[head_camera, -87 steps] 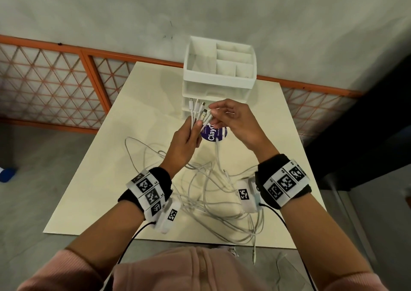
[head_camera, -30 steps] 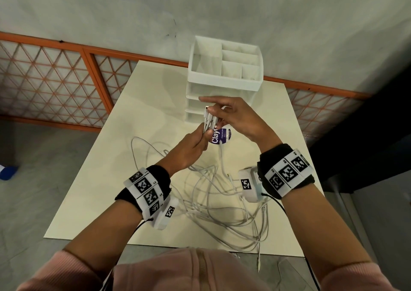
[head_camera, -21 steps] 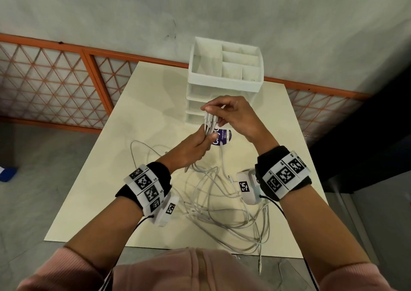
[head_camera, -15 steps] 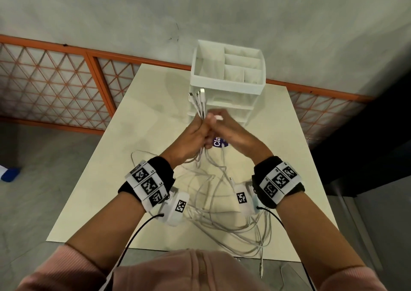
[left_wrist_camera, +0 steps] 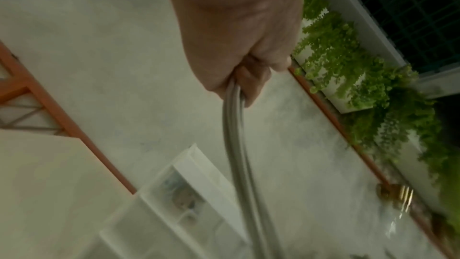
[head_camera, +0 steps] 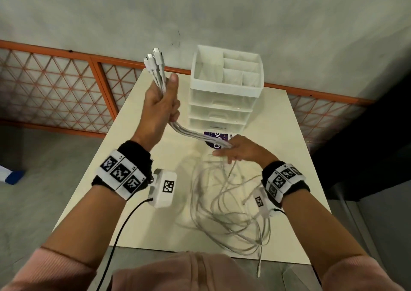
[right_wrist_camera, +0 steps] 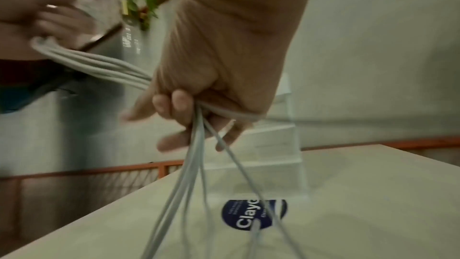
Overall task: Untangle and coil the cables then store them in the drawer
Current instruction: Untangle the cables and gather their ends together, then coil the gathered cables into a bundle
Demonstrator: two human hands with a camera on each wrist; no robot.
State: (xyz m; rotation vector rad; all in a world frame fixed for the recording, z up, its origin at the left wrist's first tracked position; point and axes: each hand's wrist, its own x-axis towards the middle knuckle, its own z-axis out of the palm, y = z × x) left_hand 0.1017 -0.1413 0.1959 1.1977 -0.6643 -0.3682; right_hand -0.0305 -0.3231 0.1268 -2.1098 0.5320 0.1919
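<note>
Several white cables run as one bundle between my hands. My left hand is raised above the table and grips the bundle near its plug ends, which stick up past my thumb; the left wrist view shows the cables leaving my fist. My right hand is lower, by the drawer unit, with fingers curled round the same cables. Below it the loose lengths lie tangled on the table, and one end hangs over the near edge. The white drawer unit stands behind with its drawers closed.
A round blue sticker lies on the cream table in front of the drawer unit. An open tray with compartments tops the unit. An orange lattice railing runs behind the table. Green plants hang farther back.
My left hand has lifted up and to the left with the plug ends, drawing the bundle out. My right hand has dropped lower, the cables running through its fingers.
</note>
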